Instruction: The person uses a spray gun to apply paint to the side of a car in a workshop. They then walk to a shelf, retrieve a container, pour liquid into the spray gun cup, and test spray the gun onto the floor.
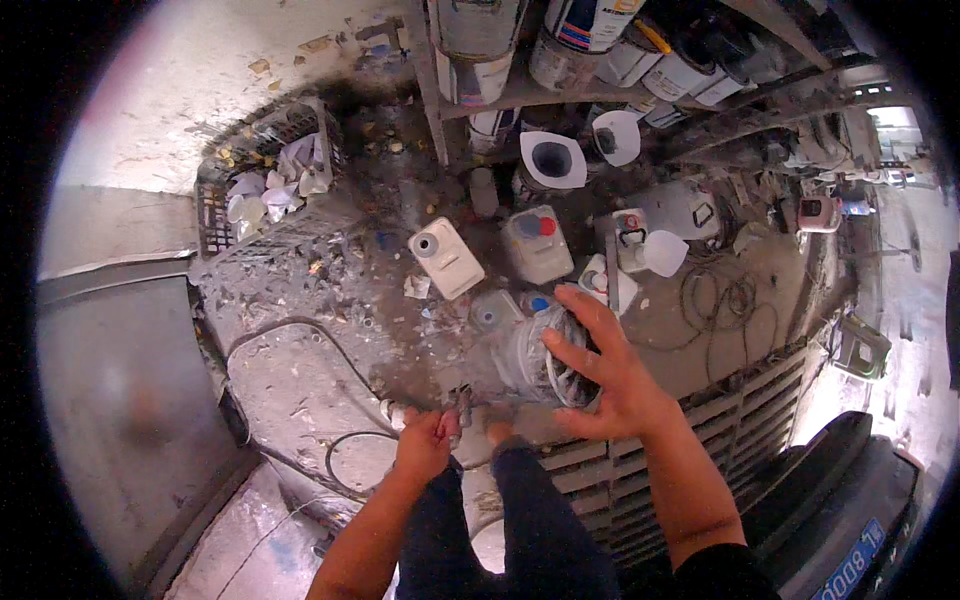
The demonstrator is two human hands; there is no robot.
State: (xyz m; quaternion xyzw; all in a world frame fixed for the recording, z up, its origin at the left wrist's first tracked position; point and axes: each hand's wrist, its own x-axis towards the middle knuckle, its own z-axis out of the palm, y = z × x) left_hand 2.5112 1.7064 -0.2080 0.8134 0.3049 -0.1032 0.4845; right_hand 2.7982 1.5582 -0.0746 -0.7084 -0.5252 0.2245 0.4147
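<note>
My left hand (pixel 425 445) grips a small metal spray gun (pixel 457 415) at lower centre, with a hose (pixel 330 340) looping to the left. My right hand (pixel 625 390) spans the top of a cylindrical, plastic-lined container (pixel 530 360), fingers curved widely round its dark rim. The container is partly hidden by that hand and its near side is blurred. Beyond it, white jugs with blue caps (pixel 495 310) and a red-capped jug (pixel 530 245) sit on the dirty floor, beside a pale jerrycan (pixel 450 265).
A crate of crumpled cups (pixel 215 215) is at back left. Shelves of cans (pixel 475 80) stand ahead, coiled cables (pixel 715 300) lie right. A slatted grate (pixel 600 480) runs below me. A dark car bumper (pixel 860 500) is at lower right, a metal panel (pixel 120 380) at left.
</note>
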